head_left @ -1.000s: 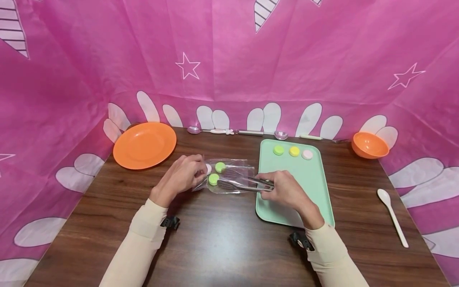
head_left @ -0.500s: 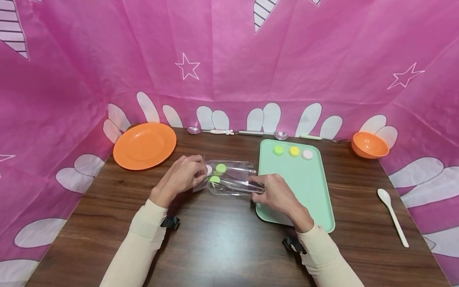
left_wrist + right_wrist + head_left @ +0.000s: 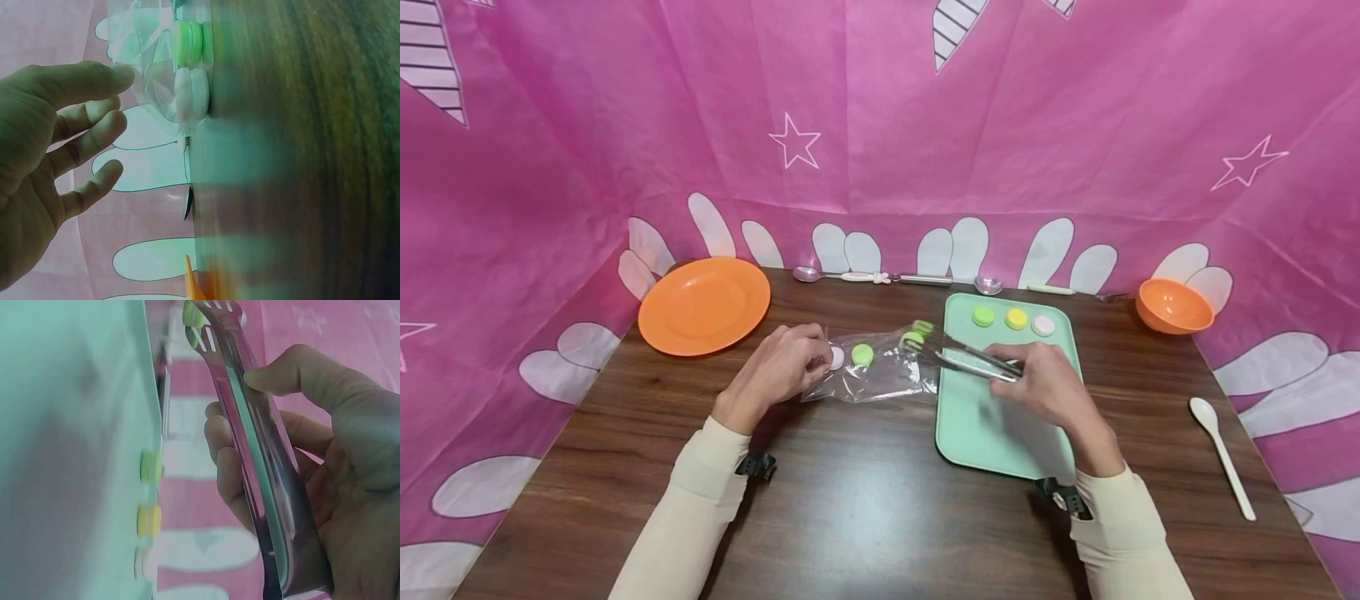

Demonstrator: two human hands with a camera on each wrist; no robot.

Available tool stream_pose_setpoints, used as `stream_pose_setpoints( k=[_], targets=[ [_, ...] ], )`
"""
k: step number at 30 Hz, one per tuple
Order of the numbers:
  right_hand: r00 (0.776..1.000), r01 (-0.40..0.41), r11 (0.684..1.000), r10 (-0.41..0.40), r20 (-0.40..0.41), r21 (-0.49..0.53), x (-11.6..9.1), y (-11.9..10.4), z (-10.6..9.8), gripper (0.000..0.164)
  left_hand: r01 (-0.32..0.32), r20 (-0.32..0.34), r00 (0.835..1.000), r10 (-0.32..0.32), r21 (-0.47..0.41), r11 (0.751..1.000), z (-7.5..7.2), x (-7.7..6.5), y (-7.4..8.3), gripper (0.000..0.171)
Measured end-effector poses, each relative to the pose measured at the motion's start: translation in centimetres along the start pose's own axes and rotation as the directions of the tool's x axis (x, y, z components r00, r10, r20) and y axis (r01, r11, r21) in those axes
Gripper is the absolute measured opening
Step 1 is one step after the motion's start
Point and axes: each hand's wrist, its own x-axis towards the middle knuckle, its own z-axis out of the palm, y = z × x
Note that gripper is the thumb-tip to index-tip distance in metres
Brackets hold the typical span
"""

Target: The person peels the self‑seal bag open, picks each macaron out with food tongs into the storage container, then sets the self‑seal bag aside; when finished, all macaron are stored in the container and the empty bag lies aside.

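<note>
My left hand (image 3: pixel 778 367) pinches the near-left end of a clear plastic bag (image 3: pixel 891 379) lying on the table. Inside the bag are a green macaron (image 3: pixel 862 355) and a whitish macaron (image 3: pixel 837 358), the latter beside my fingertips. In my right hand (image 3: pixel 1048 387) I grip metal tongs (image 3: pixel 977 360), over the left part of a mint-green tray (image 3: pixel 992 433). Between the slotted tips of the tongs is another green macaron (image 3: pixel 913 340), at the bag's right end. Whether it is fully outside the plastic I cannot tell. The right wrist view shows thumb and fingers pressing the tongs (image 3: pixel 250 431) together.
Along the tray's far edge sit a green macaron (image 3: pixel 982 316), a yellow one (image 3: pixel 1016 318) and a pale pink one (image 3: pixel 1042 325). An orange plate (image 3: pixel 703 306) stands back left, an orange bowl (image 3: pixel 1175 307) back right. A white spoon (image 3: pixel 1222 458) lies at right; metal utensils (image 3: pixel 925 280) line the back.
The tongs were inside the bag at the nearer green macaron. They have moved right and slightly away with it, to the bag's right end. My left hand keeps its place.
</note>
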Motion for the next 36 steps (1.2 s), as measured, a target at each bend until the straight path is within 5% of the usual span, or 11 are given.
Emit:
stream_pose_setpoints(
  k=[10,19,27,36],
  targets=[
    [0.98,-0.2,0.979,0.201,0.013,-0.048,-1.1,4.1,-3.1,0.05,0.005,0.005,1.0,-0.005,0.004,1.0,0.0,0.0,0.0,0.008],
    [0.966,-0.249,0.968,0.251,0.06,-0.033,-1.6,3.9,-4.4,0.057,0.005,0.001,1.0,-0.005,0.0,1.0,-0.1,0.0,0.1,0.01],
    [0.984,-0.114,0.993,0.118,0.136,-0.038,-1.6,1.6,-4.0,0.046,0.013,0.017,1.0,-0.013,0.0,1.0,-0.1,0.0,0.1,0.01],
    [0.992,0.015,1.0,-0.015,0.129,0.007,0.4,-0.1,1.1,0.041,-0.013,-0.007,1.0,0.013,0.007,1.0,0.1,0.2,0.4,0.012]
  ],
)
